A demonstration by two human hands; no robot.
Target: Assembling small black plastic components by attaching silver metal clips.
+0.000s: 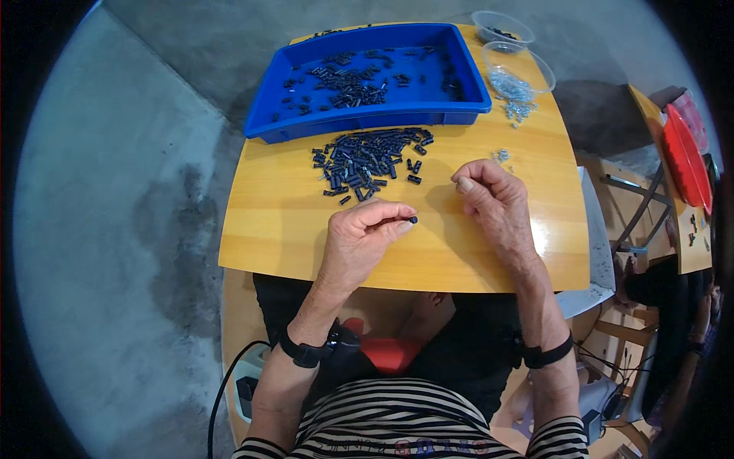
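Between the thumb and fingers of my left hand (pixel 359 233) is a small black cylindrical part (pixel 413 219), its end poking out past the fingertips. My right hand (pixel 498 208) is closed in a pinch to the right of it, apart from the left hand. Whatever its fingertips hold is too small to make out. A heap of small black parts (pixel 367 159) lies on the table just beyond my left hand. Past my right hand sits a little cluster of shiny small pieces (pixel 501 155).
A blue tray (pixel 367 125) with scattered black parts stands at the back of the yellow wooden table (pixel 283 237). At the far right, a clear bowl (pixel 544 69) lies with silvery pieces spilling out, beside another clear tub (pixel 514 21). Further right, another person sits near a red basin (pixel 680 157).
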